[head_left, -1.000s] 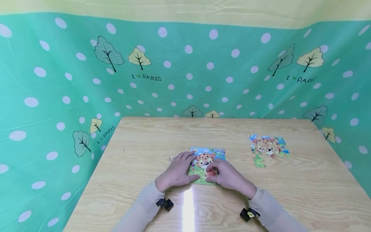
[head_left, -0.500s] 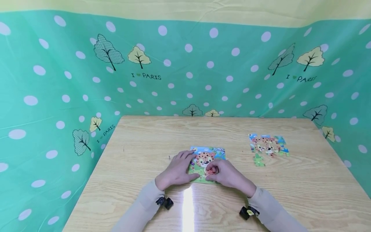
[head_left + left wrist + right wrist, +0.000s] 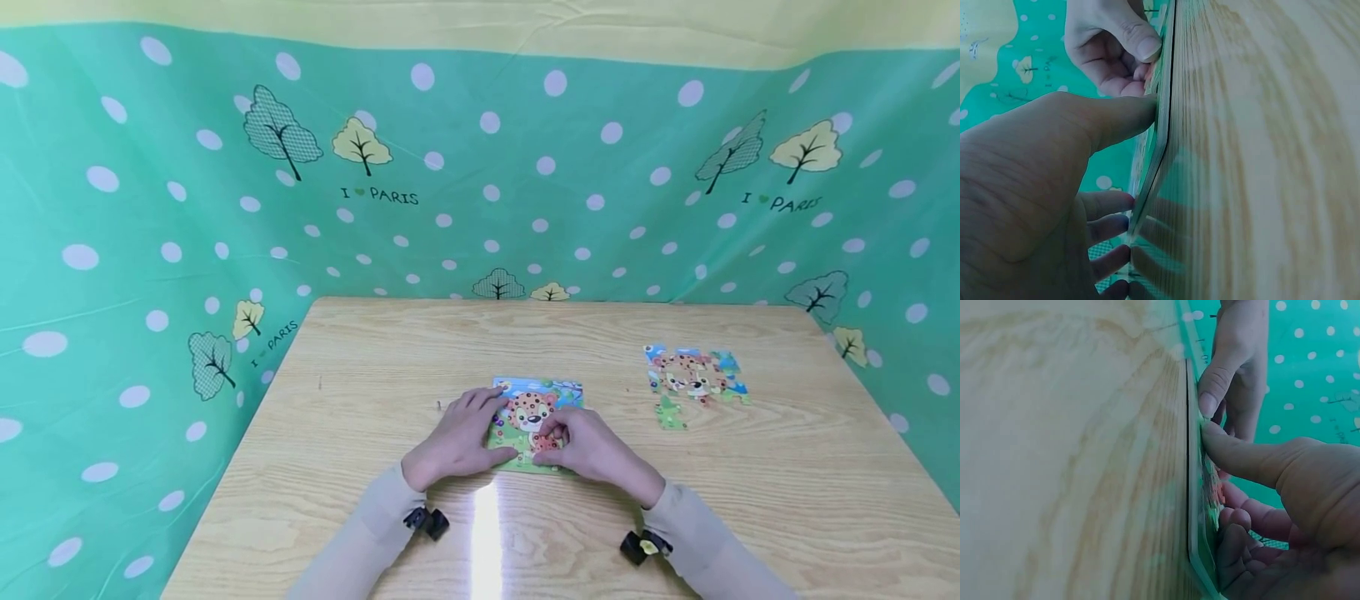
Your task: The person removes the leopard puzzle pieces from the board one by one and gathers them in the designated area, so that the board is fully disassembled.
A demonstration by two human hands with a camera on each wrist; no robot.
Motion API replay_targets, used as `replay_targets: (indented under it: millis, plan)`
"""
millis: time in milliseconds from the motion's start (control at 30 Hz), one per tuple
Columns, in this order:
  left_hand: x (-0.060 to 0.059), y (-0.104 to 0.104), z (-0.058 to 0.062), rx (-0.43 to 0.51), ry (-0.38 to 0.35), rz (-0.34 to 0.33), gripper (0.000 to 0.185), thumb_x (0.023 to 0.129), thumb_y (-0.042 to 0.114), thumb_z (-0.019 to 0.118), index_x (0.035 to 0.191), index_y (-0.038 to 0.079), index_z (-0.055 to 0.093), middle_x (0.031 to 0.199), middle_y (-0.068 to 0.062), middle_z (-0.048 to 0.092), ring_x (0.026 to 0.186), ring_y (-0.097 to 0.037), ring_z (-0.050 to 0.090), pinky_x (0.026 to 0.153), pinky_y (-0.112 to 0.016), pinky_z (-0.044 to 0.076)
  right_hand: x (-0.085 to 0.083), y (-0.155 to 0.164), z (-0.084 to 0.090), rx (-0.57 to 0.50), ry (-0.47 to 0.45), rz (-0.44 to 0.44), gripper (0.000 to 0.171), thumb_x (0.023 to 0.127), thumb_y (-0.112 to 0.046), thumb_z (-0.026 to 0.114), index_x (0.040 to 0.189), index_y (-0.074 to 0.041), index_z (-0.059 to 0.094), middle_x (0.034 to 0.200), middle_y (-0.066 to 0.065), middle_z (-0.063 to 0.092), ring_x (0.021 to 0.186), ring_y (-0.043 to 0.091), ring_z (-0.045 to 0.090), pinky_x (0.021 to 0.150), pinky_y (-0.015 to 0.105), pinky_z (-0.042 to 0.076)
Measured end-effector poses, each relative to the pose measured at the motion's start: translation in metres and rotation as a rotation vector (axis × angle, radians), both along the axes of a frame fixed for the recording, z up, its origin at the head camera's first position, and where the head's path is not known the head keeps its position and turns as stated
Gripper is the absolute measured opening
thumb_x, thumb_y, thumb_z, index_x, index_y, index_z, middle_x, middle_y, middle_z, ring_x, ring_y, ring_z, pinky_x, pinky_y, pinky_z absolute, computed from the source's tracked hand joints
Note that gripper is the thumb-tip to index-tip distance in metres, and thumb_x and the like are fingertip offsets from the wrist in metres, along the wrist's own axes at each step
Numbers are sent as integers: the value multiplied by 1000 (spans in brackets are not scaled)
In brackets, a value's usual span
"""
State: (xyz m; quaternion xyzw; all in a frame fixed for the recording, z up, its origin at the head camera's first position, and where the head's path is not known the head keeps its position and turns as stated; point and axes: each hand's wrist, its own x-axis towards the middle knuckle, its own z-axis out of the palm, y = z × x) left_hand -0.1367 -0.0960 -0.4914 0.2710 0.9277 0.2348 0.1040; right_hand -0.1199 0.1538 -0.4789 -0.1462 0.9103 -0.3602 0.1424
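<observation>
- Left hand [image 3: 454, 443]: fingers flat and spread on the left part of the puzzle board [image 3: 536, 425], thumb against its near edge.
- Right hand [image 3: 588, 448]: thumb and curled fingers press on the board's lower middle; probably pinching a piece, can't confirm.
- Board: thin, flat rectangular card, cartoon leopard print, lying near the table's [image 3: 375, 350] front centre, under both hands.
- Table: light wood grain, glare strip at the near edge.
- Loose puzzle pieces [image 3: 693, 377]: partly joined cluster, well apart, far right.

A light wooden table [image 3: 360, 367] stands against green polka-dot cloth walls [image 3: 150, 208] printed with trees.
</observation>
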Motion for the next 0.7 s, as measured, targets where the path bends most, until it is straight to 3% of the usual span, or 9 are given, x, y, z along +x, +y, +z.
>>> replay_targets:
  millis: [267, 500, 700]
  plan:
    - [0, 0, 0, 4, -2, 1, 85, 95, 53, 73, 162, 9, 44, 172, -10, 37, 158, -37, 33, 129, -60, 30, -8, 15, 2, -148, -43, 100, 7, 100, -16, 75, 103, -11, 78, 89, -1, 72, 75, 8, 60, 66, 21, 50]
    - [1, 0, 1, 11, -4, 2, 86, 95, 54, 74, 161, 9, 45, 172, -10, 37, 158, -37, 33, 129, -61, 30, -16, 24, 0, -205, -98, 126, 14, 103, -18, 70, 107, -10, 81, 99, 3, 77, 86, 12, 65, 74, 22, 52]
    - [1, 0, 1, 11, -6, 3, 86, 95, 54, 74, 162, 9, 45, 172, -10, 37, 158, -37, 33, 129, -61, 29, -16, 24, -1, -247, -120, 77, 18, 100, -17, 74, 113, -4, 78, 96, 6, 75, 86, 16, 67, 72, 21, 54]
